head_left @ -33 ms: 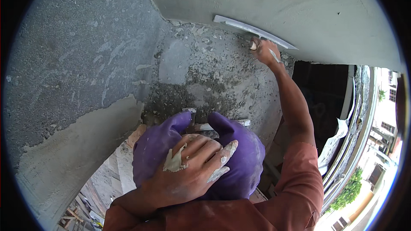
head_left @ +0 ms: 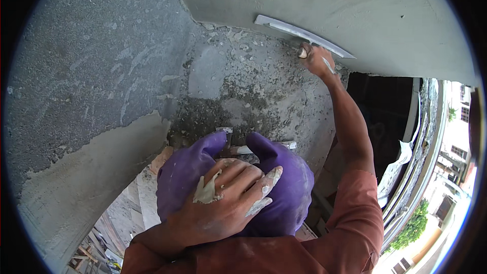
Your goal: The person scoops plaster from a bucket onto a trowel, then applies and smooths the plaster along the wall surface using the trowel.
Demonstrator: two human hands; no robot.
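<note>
My right hand (head_left: pixel 317 61) is closed around the handle of a long plastering trowel (head_left: pixel 307 36). The trowel's pale, narrow blade lies along the smooth grey plastered wall (head_left: pixel 375 15) at the top right, close to its lower edge. Wet plaster streaks my right wrist. My left hand (head_left: pixel 231 195) rests across my knees, which are covered in purple (head_left: pixel 291 182). Its fingers lie loosely, with thumb and forefinger apart, and no tool shows in it. A thick smear of pale plaster sits on its back, and more coats the fingertips.
Rough grey concrete (head_left: pixel 258 81) with crumbs of plaster lies ahead of my knees. A plaster-caked stick-like piece (head_left: pixel 286 145) pokes out between them. On the left stands a rough wall (head_left: pixel 96 66), smoother lower down. To the right are a dark opening (head_left: pixel 380 106) and an edge overlooking buildings.
My right hand and the trowel have shifted very slightly to the right along the wall. My left hand stays where it was.
</note>
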